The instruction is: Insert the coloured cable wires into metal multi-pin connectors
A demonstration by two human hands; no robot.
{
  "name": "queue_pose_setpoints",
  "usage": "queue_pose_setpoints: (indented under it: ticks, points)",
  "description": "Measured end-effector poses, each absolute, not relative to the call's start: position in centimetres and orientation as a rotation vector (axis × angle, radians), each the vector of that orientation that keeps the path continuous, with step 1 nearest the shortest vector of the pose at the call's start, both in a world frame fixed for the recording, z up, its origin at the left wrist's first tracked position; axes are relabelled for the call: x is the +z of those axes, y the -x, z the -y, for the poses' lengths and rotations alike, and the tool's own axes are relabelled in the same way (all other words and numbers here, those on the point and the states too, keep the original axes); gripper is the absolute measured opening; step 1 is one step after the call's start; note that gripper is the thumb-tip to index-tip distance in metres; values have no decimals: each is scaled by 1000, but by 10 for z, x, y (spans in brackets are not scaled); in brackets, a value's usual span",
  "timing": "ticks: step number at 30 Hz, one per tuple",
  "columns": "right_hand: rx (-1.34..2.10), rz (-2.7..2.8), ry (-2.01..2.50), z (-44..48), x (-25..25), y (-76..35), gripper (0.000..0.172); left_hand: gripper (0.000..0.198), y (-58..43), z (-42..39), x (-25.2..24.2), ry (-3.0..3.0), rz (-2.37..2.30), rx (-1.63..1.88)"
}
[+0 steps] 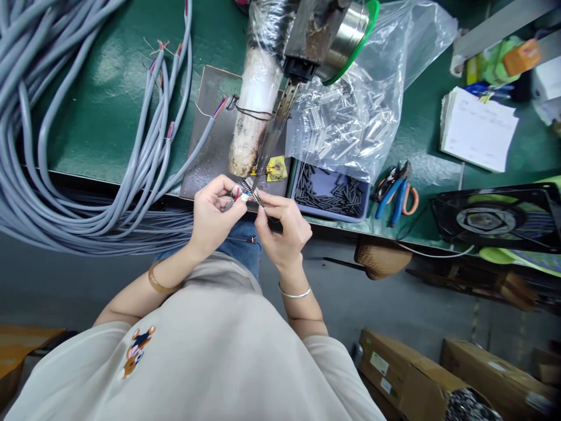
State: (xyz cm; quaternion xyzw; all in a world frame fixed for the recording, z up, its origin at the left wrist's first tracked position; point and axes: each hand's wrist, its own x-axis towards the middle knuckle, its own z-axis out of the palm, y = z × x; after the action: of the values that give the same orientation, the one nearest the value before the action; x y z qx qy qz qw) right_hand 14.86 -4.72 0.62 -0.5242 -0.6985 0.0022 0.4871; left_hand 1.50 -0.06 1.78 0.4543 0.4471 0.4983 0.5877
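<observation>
My left hand [218, 213] is closed, thumb and forefinger pinching fine coloured wires [239, 192] at the table's front edge. Right beside the fingertips is a small metal-pinned connector [249, 185], lying between my two hands. My right hand [283, 225] is closed too, its thumb and fingers pressed together at the connector's other side. What it pinches is too small to name; a thin dark line shows at the fingertips. Above both hands a soldering iron [284, 108] is fixed in a stand, its tip pointing down at the connector.
A thick bundle of grey cables [26, 117] covers the left. Behind the hands stands a plastic-wrapped post [258, 82]. To the right are a purple tray [366, 202] of black sleeves, a bag [350, 117] of metal connectors, blue-handled pliers [398, 199] and a black fan [495, 216].
</observation>
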Motion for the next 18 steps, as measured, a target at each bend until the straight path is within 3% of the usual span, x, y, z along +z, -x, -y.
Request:
queue_pose_setpoints:
  ticks: [18]
  points:
    - [74,1693,1268,48,5,-152,19,16,-12,1,15,-1030,-1028,1118]
